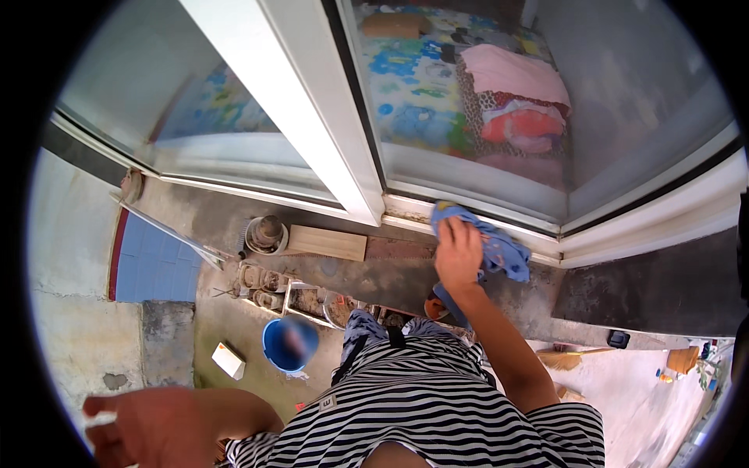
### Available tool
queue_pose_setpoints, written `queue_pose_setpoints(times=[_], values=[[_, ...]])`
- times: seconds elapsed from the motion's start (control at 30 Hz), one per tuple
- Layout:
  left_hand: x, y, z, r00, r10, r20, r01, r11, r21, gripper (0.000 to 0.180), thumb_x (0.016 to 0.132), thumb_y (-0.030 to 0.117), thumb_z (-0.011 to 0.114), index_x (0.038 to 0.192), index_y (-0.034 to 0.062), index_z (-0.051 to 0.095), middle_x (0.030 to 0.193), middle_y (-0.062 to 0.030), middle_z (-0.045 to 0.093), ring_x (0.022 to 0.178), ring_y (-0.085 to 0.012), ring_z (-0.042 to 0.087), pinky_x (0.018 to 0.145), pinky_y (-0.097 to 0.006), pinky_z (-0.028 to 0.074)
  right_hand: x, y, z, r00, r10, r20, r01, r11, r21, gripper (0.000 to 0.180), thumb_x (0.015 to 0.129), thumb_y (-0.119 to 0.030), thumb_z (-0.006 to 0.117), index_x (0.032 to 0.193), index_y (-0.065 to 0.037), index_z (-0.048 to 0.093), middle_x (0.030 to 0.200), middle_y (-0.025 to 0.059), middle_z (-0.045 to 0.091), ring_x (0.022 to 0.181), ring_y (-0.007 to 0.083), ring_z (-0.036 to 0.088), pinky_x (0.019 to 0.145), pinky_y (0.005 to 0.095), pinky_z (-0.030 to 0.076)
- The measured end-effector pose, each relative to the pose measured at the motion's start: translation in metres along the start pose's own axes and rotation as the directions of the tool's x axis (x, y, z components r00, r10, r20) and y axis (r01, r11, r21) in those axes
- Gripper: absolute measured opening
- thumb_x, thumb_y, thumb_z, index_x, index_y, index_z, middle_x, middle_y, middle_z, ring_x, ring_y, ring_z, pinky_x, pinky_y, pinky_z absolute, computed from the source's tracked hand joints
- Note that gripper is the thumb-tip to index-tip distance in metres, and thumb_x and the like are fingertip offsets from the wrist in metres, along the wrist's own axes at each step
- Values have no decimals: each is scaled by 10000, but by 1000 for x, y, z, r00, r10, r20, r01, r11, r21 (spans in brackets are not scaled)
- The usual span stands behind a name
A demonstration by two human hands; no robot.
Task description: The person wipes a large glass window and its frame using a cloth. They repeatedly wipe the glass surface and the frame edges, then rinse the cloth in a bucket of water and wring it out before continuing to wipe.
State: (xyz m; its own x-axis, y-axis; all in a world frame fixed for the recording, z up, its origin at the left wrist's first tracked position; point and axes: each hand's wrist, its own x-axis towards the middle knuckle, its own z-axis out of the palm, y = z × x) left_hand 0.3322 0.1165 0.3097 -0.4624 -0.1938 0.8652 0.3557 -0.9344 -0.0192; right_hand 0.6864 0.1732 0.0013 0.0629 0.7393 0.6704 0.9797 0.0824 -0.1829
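My right hand (pixel 459 256) presses a crumpled blue patterned cloth (pixel 503 248) against the lower rail of a white window frame (pixel 409 217). Part of the cloth hangs over the ledge to the right of my fingers. Above it rises a window pane (pixel 437 164), through which a bed with a colourful sheet shows. My left hand (pixel 152 425) is held out at the lower left, away from the window, its fingers apart and nothing in them. Some of its fingers fade into the dark rim of the picture.
A wooden board (pixel 326 242) and a white pot (pixel 267 235) stand on the ledge left of the cloth. Below are several dirt-filled planters (pixel 308 303), a blue bucket (pixel 287 345) and a white box (pixel 228 361). A pole (pixel 168 228) leans farther left.
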Motion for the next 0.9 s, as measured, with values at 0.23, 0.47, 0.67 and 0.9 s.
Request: queue_pose_setpoints(times=[0.23, 0.47, 0.67, 0.9], values=[[-120, -18, 58, 641, -534, 551, 568, 813, 126, 186, 987, 96, 488, 1110, -24, 561, 1053, -177, 612, 973, -254, 580, 917, -385, 465, 49, -55, 39, 983, -168, 76, 172, 984, -53, 383, 754, -158, 622, 1135, -124, 643, 1194, 5, 564, 945, 213, 563, 754, 328, 512], [-124, -16, 4, 385, -623, 681, 492, 763, 419, 115, 984, 56, 538, 1065, -11, 583, 996, -131, 596, 894, -187, 570, 817, -302, 463, 11, 43, -68, 986, 7, 167, 17, 990, -139, 423, 665, -78, 686, 1087, -96, 701, 1195, 18, 606, 972, 249, 611, 805, 384, 540], [-129, 2, -62, 300, -885, 356, 657, 462, 595, 105, 1013, 74, 560, 1062, -9, 602, 935, -46, 589, 833, -113, 563, 773, -245, 454, 11, 18, -33, 977, -52, 208, 73, 993, -95, 378, 747, -96, 650, 1124, -103, 671, 1219, 44, 585, 1014, 253, 566, 844, 384, 454], [-140, 10, -18, 212, -773, 598, 523, 607, 599, 50, 945, 11, 600, 973, -18, 631, 840, -78, 622, 736, -139, 596, 708, -264, 462, 41, -43, 21, 972, -177, 152, 124, 944, 304, 461, 700, -92, 670, 1160, -106, 633, 1262, 27, 593, 1063, 248, 555, 838, 376, 430]])
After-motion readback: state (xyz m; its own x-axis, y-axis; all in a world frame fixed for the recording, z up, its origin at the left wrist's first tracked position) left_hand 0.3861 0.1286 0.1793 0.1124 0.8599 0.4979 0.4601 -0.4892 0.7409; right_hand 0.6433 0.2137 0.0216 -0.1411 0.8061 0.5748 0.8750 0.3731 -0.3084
